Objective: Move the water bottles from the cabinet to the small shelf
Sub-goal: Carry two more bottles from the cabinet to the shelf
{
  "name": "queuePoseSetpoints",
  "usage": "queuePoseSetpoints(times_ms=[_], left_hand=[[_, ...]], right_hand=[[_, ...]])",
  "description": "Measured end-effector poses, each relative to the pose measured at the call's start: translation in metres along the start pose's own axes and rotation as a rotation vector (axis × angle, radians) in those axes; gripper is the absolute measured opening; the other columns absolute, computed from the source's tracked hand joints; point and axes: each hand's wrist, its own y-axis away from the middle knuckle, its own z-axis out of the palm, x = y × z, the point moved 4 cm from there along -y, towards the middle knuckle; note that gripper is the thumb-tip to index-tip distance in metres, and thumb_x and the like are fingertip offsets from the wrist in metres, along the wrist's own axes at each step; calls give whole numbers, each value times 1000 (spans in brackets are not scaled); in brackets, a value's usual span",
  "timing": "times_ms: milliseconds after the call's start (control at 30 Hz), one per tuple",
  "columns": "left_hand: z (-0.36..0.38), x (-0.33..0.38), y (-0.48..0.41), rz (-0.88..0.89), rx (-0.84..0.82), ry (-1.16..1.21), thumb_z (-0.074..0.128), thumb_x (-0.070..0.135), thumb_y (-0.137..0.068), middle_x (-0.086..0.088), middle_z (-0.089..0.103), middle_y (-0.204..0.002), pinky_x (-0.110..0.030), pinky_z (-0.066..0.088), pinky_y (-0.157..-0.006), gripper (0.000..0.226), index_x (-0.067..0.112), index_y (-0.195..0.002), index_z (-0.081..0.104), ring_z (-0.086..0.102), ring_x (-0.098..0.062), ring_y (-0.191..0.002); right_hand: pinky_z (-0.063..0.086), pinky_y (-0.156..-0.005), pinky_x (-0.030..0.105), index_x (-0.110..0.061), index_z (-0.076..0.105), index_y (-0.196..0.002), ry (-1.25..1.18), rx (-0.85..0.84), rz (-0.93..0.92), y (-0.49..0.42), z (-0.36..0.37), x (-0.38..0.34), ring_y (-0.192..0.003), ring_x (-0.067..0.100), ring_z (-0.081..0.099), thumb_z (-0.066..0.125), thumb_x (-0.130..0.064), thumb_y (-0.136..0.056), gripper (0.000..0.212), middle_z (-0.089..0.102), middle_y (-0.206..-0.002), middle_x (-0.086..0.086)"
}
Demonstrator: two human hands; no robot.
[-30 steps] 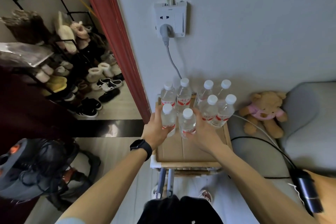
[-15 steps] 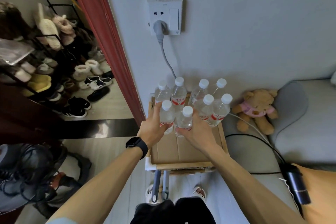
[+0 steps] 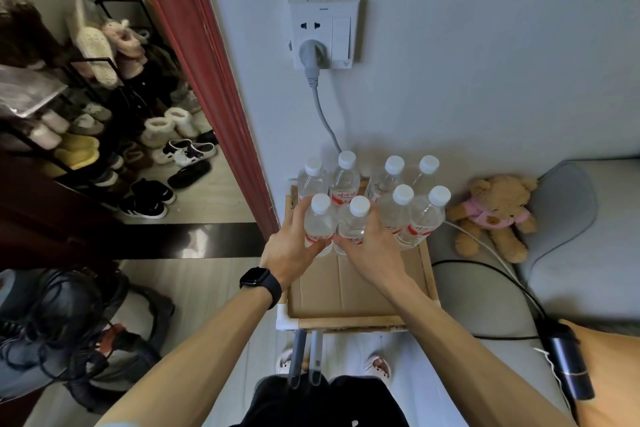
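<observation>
Little is changing from half a second ago: both hands are still staying wrapped around the same two near bottles, and these are sitting at the same spot among the group. The left hand, with a black watch on its wrist, is curling its fingers round the left side of the left near bottle, thumb lying across the front near its base. The right hand is gripping the right near bottle the same way from the right side. The two bottles are standing upright and touching each other, just in front of the six other bottles, which are crowding the far end of the small shelf against the wall. The near half of the shelf's cardboard top is lying bare under the forearms.
</observation>
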Motion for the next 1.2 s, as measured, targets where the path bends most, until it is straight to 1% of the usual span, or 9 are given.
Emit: queuePoseSetpoints(times_ms=[133, 267, 500, 600, 733, 833, 933, 1067, 1200], left_hand=[[0, -4, 2, -19, 2, 32, 72, 52, -81, 5, 43, -146, -41, 57, -76, 85, 37, -145, 18, 63, -22, -106], [-3, -2, -4, 3, -14, 47, 70, 51, -83, 1, 48, -142, -42, 56, -82, 82, 33, -146, 21, 63, -21, -108], [1, -5, -4, -66, 20, 139, 74, 51, -80, 5, 44, -144, -47, 56, -84, 83, 42, -143, 21, 63, -20, -110], [7, -11, -2, -103, 19, 182, 80, 45, -75, 8, 43, -144, -46, 56, -83, 102, 40, -149, 10, 62, -18, -112], [17, -21, -2, -184, -65, 218, 79, 37, -78, 0, 41, -150, -43, 50, -97, 115, 39, -151, -9, 53, -25, -126], [24, -25, -7, -235, -143, 227, 74, 31, -84, -2, 50, -144, -45, 49, -97, 109, 41, -151, -12, 57, -30, -121], [28, -27, -12, -250, -178, 180, 70, 22, -88, -6, 55, -139, -49, 49, -97, 105, 42, -151, -12, 59, -32, -118], [30, -27, -14, -226, -154, 130, 67, 20, -90, -6, 58, -136, -52, 52, -93, 102, 43, -151, -11, 62, -32, -113], [34, -33, -13, -225, -138, 135, 65, 30, -91, -3, 59, -134, -48, 55, -88, 92, 44, -151, -4, 64, -28, -108]], right_hand=[[41, -90, 32, -30, 23, -142, -15, 0, -3, 0, 1, 0, -121, 23, 54, 70, -47, -86, 76, 51, -139, -3], [42, -92, 31, -36, 21, -142, -51, -1, -7, -3, 2, -3, -123, 18, 53, 70, -46, -86, 75, 48, -140, -6], [37, -89, 27, -30, 21, -146, -61, -28, -6, -10, 1, -7, -126, 17, 50, 67, -41, -89, 74, 43, -145, -8], [40, -87, 29, -33, 18, -148, -24, -37, -18, -10, -3, -6, -126, 21, 51, 66, -46, -88, 78, 42, -147, -9], [49, -92, 41, -32, 10, -152, 39, 18, -20, -7, -10, -12, -124, 24, 54, 66, -55, -85, 90, 41, -150, -6], [48, -83, 36, -27, 30, -141, 73, 31, -49, -8, -13, -14, -113, 24, 59, 68, -51, -85, 72, 56, -133, -3], [47, -78, 36, -22, 35, -136, 107, 32, -48, -11, -15, -15, -105, 26, 62, 66, -46, -87, 63, 62, -122, 2], [48, -84, 39, -19, 30, -143, 61, 42, -50, -8, -11, -17, -111, 28, 60, 65, -42, -90, 68, 58, -131, 5], [46, -88, 40, -18, 27, -145, 37, 55, -46, -7, -10, -17, -117, 27, 56, 64, -41, -92, 69, 53, -137, 5]])
